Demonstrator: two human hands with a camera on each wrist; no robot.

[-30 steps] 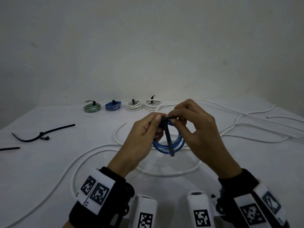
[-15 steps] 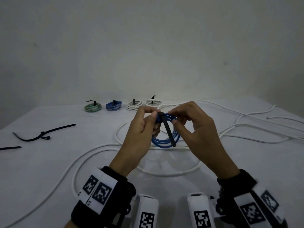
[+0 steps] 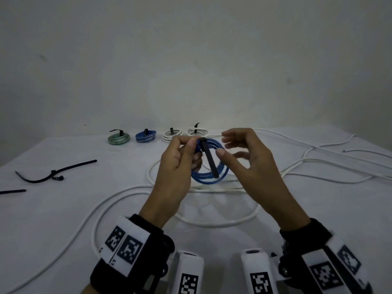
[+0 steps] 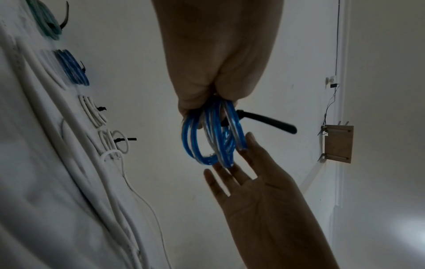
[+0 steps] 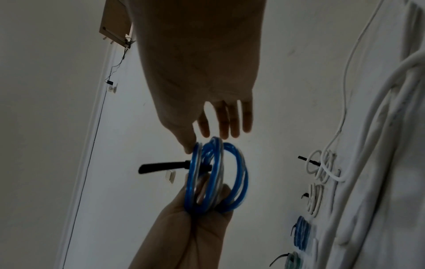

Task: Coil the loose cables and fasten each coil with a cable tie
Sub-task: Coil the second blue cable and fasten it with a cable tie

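A blue cable coil [image 3: 209, 181] is held up above the white table [image 3: 63, 209]. My left hand [image 3: 186, 145] pinches it at its upper left, where a black cable tie [image 3: 211, 162] wraps the strands; the tie's tail hangs down across the loop. My right hand [image 3: 224, 145] is just right of the coil, fingers spread and holding nothing. In the left wrist view the left hand [image 4: 207, 98] grips the coil [image 4: 190, 143] and the right hand [image 4: 241, 163] faces it, palm open. In the right wrist view the thumb of the right hand [image 5: 220, 127] is at the coil [image 5: 240, 174].
At the back of the table lie tied coils: a green coil [image 3: 118, 139], a blue one [image 3: 146, 137] and two white ones [image 3: 172, 135]. Loose white cables [image 3: 127, 192] loop under my hands and run off right. Spare black ties [image 3: 53, 174] lie at the left.
The right hand has let go of the tie and coil and opened its fingers. Both hands and the coil have moved up and away from me.
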